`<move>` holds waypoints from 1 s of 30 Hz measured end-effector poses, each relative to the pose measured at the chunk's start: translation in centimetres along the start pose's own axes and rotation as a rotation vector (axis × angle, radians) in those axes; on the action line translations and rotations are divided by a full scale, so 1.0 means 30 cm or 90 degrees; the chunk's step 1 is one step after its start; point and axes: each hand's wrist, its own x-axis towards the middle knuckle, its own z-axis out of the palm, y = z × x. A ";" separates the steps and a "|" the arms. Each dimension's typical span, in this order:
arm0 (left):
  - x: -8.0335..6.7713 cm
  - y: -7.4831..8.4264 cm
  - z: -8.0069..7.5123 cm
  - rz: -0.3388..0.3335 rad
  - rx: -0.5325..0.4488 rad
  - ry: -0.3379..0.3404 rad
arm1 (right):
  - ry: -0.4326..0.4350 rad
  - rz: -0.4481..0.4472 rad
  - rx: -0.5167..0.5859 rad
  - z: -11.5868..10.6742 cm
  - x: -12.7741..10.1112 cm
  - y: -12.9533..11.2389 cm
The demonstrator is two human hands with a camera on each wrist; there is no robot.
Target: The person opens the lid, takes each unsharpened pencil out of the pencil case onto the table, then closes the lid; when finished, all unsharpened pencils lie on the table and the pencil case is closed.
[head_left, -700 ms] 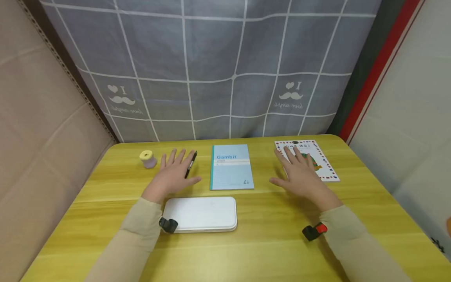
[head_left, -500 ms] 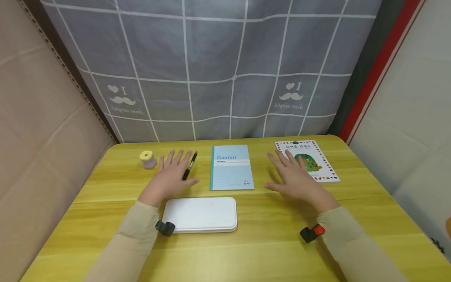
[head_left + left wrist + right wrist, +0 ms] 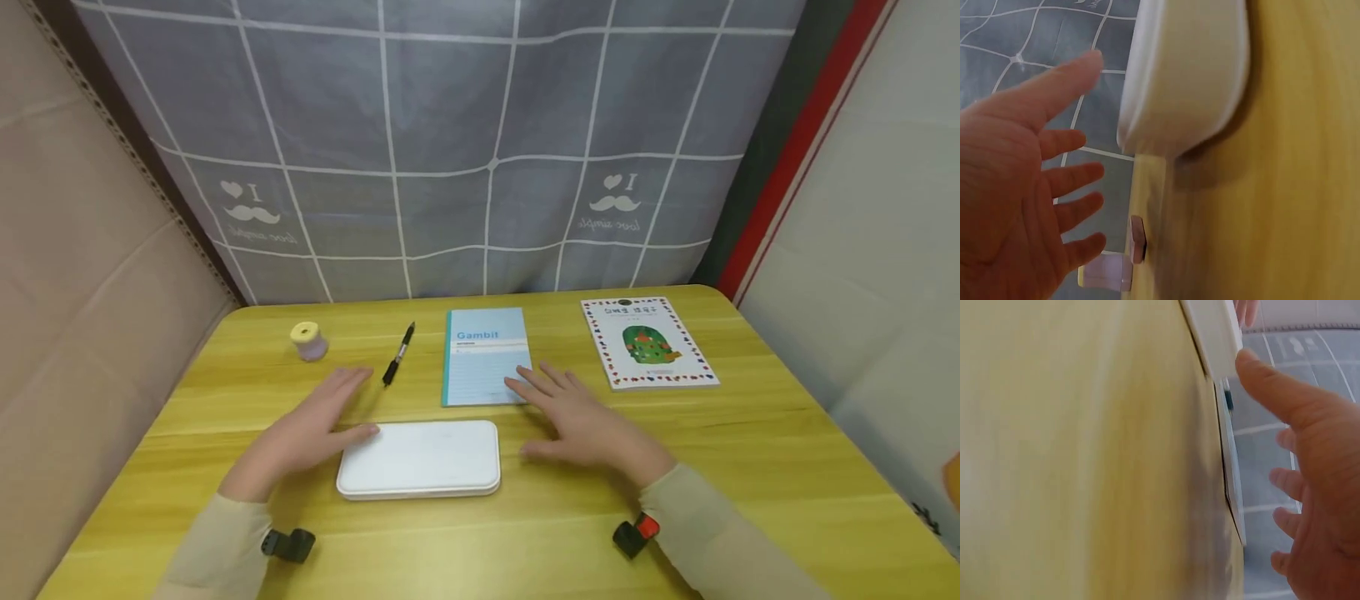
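My left hand (image 3: 303, 433) hovers at the left end of a flat white case (image 3: 418, 458) with rounded corners. Its fingers are extended, and the thumb appears over the case's left corner; in the left wrist view a gap separates the hand from the white case (image 3: 1188, 69). Nothing is in its palm. To the right of the case, my right hand (image 3: 585, 421) is held with fingers spread and holds nothing. Its fingertips overlap the lower right corner of a light blue Gambit notebook (image 3: 486, 358) in the head view. The right wrist view shows this hand (image 3: 1322, 487) above the tabletop.
A black pen (image 3: 399, 354) lies left of the notebook. Farther left stands a spool (image 3: 309, 341) with a yellow top. A white booklet (image 3: 649, 342) with a green picture lies at the back right. A small pinkish-brown object (image 3: 1138, 239) appears near the spool in the left wrist view.
Both hands have drawn back toward the person. The left moved away from the pen toward the case; the right moved left, off the booklet. The objects on the table stay put.
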 end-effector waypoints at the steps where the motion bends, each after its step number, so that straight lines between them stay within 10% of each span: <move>1: -0.011 -0.007 0.005 0.002 -0.023 -0.010 | -0.003 -0.014 0.007 0.005 0.003 -0.007; 10: -0.102 -0.032 0.035 0.032 -0.094 -0.044 | -0.035 -0.118 0.081 0.058 0.019 -0.076; 30: -0.156 -0.030 0.061 0.076 -0.108 -0.024 | 0.005 -0.069 0.185 0.119 0.044 -0.149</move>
